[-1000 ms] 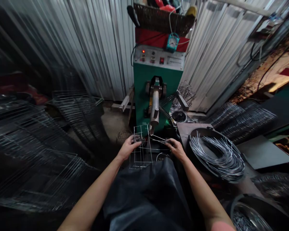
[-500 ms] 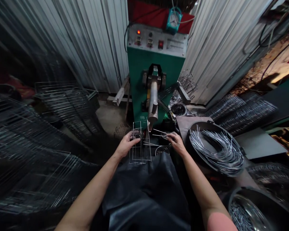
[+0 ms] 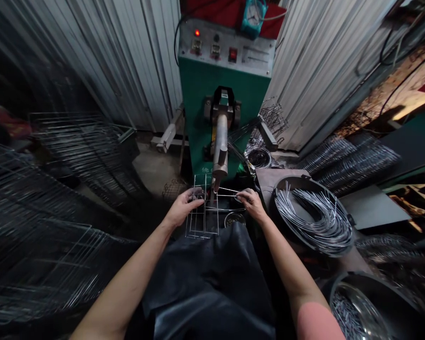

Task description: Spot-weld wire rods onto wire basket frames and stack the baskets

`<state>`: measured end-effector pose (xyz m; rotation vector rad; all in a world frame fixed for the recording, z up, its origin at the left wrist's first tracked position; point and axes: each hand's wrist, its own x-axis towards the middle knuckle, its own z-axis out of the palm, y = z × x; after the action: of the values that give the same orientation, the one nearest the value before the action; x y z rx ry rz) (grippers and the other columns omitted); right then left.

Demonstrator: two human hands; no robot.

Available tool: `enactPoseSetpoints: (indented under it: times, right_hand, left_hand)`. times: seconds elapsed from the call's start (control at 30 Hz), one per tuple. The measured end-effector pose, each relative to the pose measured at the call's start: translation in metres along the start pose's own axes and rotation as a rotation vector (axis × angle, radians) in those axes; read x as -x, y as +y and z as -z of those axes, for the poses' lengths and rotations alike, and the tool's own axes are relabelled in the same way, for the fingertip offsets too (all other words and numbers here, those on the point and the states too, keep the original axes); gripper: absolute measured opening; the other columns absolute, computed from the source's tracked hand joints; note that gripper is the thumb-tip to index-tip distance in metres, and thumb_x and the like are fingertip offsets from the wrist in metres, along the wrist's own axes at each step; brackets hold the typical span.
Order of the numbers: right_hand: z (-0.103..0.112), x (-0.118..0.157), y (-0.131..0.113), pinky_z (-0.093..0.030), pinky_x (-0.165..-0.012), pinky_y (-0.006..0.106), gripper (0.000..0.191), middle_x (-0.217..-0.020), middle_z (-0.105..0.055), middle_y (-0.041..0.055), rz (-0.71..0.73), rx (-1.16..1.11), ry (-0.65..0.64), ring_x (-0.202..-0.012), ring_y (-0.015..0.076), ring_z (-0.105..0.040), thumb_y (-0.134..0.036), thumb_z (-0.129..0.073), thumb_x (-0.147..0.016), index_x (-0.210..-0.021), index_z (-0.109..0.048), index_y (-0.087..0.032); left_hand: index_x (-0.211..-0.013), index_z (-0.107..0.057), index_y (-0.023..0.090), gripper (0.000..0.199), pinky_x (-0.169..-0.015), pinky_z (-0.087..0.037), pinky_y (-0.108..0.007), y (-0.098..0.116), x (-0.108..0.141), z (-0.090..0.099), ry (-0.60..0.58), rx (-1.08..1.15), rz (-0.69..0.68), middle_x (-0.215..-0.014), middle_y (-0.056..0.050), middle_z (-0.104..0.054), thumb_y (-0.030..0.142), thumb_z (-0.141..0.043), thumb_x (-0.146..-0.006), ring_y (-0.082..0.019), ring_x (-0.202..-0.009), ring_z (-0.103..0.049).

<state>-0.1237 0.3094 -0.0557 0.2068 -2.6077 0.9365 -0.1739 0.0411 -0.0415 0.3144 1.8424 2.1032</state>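
My left hand (image 3: pixel 186 204) is closed on a small wire frame (image 3: pixel 204 232) of thin crossed metal rods, held upright above my lap. Between the fingers of my right hand (image 3: pixel 250 202) is a bent wire piece (image 3: pixel 227 193), its thin rods pointing left. Its left ends are at the frame, close under the tip of the machine's electrode arm (image 3: pixel 220 153). Whether they touch the frame I cannot tell. A green spot welding machine (image 3: pixel 226 75) with a lit red lamp stands straight ahead.
To the right, a round tub (image 3: pixel 279 222) holds a coil of cut wires (image 3: pixel 326 226). Below it a metal bowl (image 3: pixel 366 307) contains small rods. Blurred stacks of wire racks (image 3: pixel 81 151) crowd the left side. A dark apron (image 3: pixel 212 283) covers my lap.
My right hand has brought the bent wire piece left to the wire frame, under the electrode tip. The whole view has shifted slightly.
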Motion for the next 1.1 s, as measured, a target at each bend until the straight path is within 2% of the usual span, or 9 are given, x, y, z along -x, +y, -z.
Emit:
enactPoseSetpoints:
  times: [0.17,0.53,0.83,0.97,1.1]
  right_hand:
    - [-0.002,-0.006,0.001,-0.036,-0.077,0.033,0.019,-0.083,-0.061,0.0037,0.009,0.011,-0.025,-0.084,0.019,-0.055,-0.033,-0.052,-0.088,-0.089,-0.069,-0.025]
    - [0.004,-0.018,0.001,-0.041,-0.075,0.029,0.018,-0.082,-0.059,0.003,-0.048,-0.096,-0.11,-0.082,0.0174,-0.055,-0.034,-0.054,-0.086,-0.087,-0.069,-0.024]
    - [0.008,-0.023,-0.003,-0.041,-0.071,0.028,0.023,-0.08,-0.058,0.003,-0.038,-0.094,-0.129,-0.078,0.0159,-0.054,-0.038,-0.053,-0.086,-0.086,-0.069,-0.022]
    - [0.006,-0.022,-0.003,-0.042,-0.072,0.029,0.024,-0.078,-0.058,0.0036,-0.051,-0.085,-0.116,-0.078,0.017,-0.054,-0.039,-0.053,-0.085,-0.086,-0.071,-0.023]
    - [0.014,-0.025,0.001,-0.042,-0.077,0.03,0.026,-0.085,-0.06,0.0046,-0.077,-0.208,-0.157,-0.083,0.0177,-0.055,-0.042,-0.056,-0.083,-0.089,-0.071,-0.022]
  left_hand:
    - [-0.106,-0.06,0.014,0.055,-0.072,-0.043,-0.028,0.003,-0.002,0.0,0.026,0.059,0.04,-0.067,0.002,-0.058,0.03,-0.076,-0.056,-0.014,-0.07,-0.056]
    - [-0.102,-0.062,0.014,0.051,-0.066,-0.042,-0.024,-0.002,-0.013,0.003,0.038,0.099,0.04,-0.066,0.003,-0.056,0.027,-0.077,-0.055,-0.01,-0.065,-0.053]
    - [-0.098,-0.062,0.014,0.048,-0.071,-0.044,-0.025,0.003,-0.016,0.003,0.014,0.21,0.141,-0.079,-0.001,-0.064,0.02,-0.077,-0.053,-0.011,-0.07,-0.058]
    - [-0.101,-0.063,0.014,0.047,-0.071,-0.043,-0.025,0.001,-0.017,0.005,0.017,0.164,0.122,-0.076,0.0,-0.062,0.02,-0.076,-0.056,-0.01,-0.07,-0.056]
    - [-0.103,-0.062,0.013,0.048,-0.069,-0.043,-0.025,0.0,-0.017,0.008,0.008,0.113,0.107,-0.075,0.0,-0.062,0.022,-0.076,-0.058,-0.011,-0.069,-0.055]
